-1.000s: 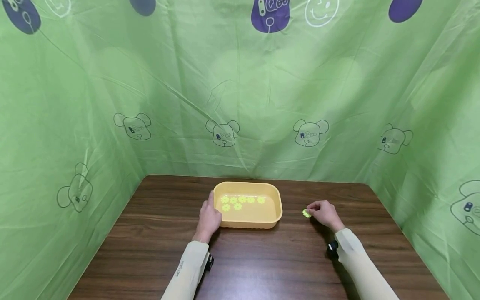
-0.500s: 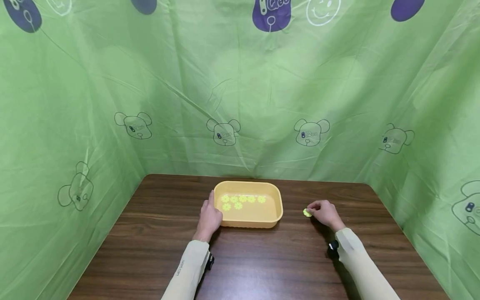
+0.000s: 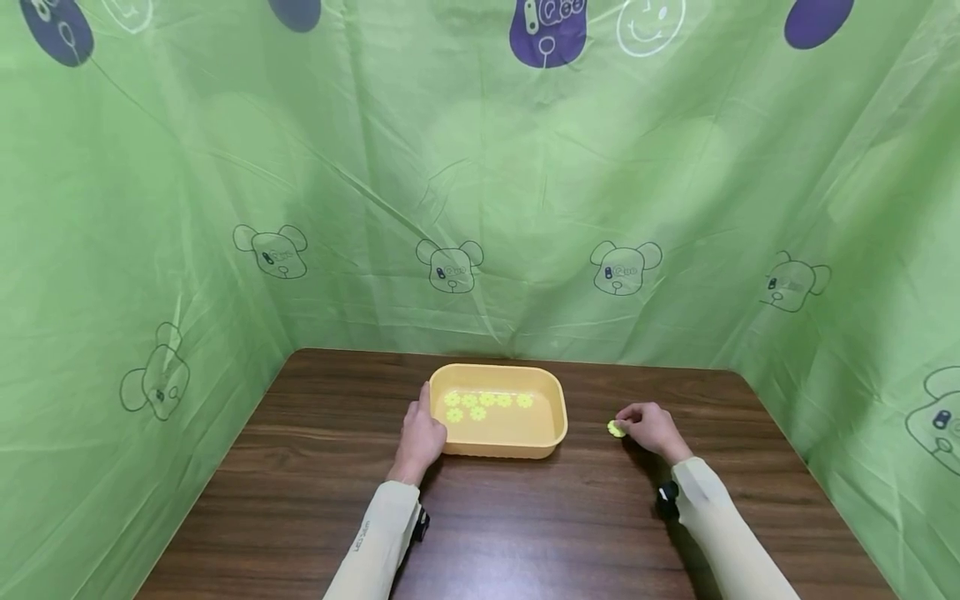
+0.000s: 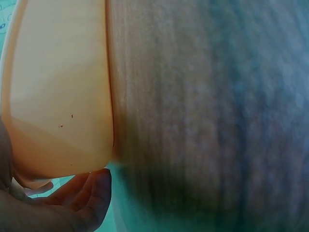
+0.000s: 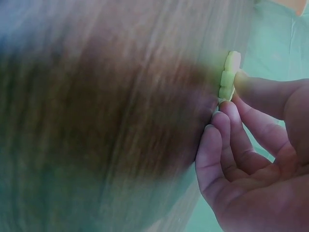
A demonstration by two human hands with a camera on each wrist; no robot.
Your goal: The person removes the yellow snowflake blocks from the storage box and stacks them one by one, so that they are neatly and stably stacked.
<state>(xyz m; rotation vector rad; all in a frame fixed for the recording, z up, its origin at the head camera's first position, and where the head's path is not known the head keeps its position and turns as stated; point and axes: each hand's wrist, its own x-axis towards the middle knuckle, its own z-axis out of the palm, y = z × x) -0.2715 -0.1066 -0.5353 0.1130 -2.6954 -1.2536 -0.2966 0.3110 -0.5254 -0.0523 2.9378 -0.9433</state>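
A shallow yellow plastic basin (image 3: 498,450) stands at the far middle of the wooden table, with several yellow-green flower-shaped pieces (image 3: 477,413) inside on its floor. My left hand (image 3: 418,437) holds the basin's left end, index finger along the side and thumb at the near corner. In the left wrist view, curled fingertips (image 4: 100,181) meet the outside of the basin's wall (image 4: 63,96). Off to the right, my right hand (image 3: 651,427) pinches another flower-shaped piece (image 5: 229,75) between thumb and fingers, low over the tabletop.
Dark wood grain covers the table (image 3: 517,525), whose far edge meets a green cloth backdrop (image 3: 525,325) printed with bear faces. The cloth also rises on the left and right sides. Black bands sit on both sleeved wrists.
Both hands keep their places, the left on the basin and the right on the flower-shaped piece. Only the head view has shifted slightly.
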